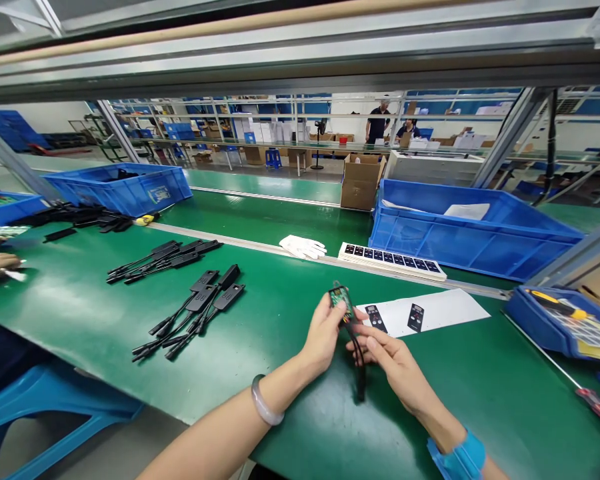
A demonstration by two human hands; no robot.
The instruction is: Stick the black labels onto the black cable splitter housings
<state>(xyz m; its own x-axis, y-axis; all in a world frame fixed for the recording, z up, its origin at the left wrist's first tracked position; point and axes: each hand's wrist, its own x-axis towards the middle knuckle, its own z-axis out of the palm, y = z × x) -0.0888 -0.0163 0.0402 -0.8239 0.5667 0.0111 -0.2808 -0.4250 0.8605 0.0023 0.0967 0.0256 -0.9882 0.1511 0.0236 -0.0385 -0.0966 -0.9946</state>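
Observation:
My left hand (324, 337) is closed on a small green circuit board (340, 298) in a black housing, thumb on top and components facing up. Black cables (361, 380) hang from its lower end towards the bench. The fingers of my right hand (397, 365) are closed round these cables just below the board. Behind my right hand lies a white sheet (447, 312) bearing two black labels (416, 318) with button marks. To the left, two groups of finished-looking black cased units (203, 298) with cables rest on the green bench (275, 327).
A white glove (303, 247) and a label strip (393, 261) lie along the metal rail. Blue bins (475, 230) stand behind, left and right. At right are a tool tray (545, 327) and a red-handled screwdriver (597, 407). Another person's hand (0, 263) is at far left.

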